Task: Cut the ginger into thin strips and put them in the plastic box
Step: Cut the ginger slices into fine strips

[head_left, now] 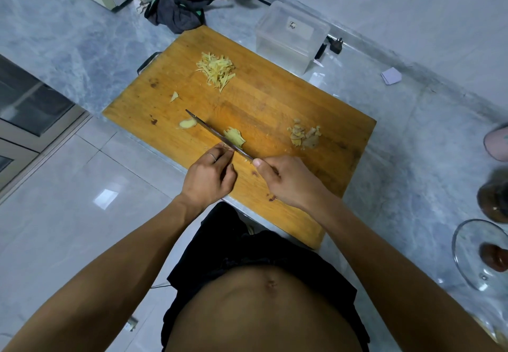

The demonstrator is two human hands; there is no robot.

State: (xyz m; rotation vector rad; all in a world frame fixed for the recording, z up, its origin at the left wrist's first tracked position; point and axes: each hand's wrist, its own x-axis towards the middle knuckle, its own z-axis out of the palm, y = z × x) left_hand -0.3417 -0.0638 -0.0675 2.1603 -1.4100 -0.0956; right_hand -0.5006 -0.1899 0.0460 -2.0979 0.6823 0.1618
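Ginger slices (pixel 234 137) lie stacked near the board's near edge, just on the far side of the knife (pixel 217 134), whose blade runs from about 10 o'clock down toward 4 o'clock across the cutting board (pixel 275 109). Right hand (pixel 288 181) is wrapped round the knife handle, thumb along the top. Left hand (pixel 210 177) sits at 7 o'clock of the slices, fingers curled, tips close to the blade; whether they pinch anything I cannot tell. Finished strips (pixel 217 71) heaped at 12 o'clock on the board. A loose end piece (pixel 187 123) lies beside the blade tip; peelings (pixel 305 135) sit at 3 o'clock. Plastic box (pixel 291 35) stands on the bench just off the board's far corner, seemingly with no strips inside yet.

Handling judgement: slices are light, firm, damp, likely to slide apart under the blade. Best pressed flat from above with curled fingertips. Strips are wispy and clingy; gather by pinching the heap or scooping on the blade.
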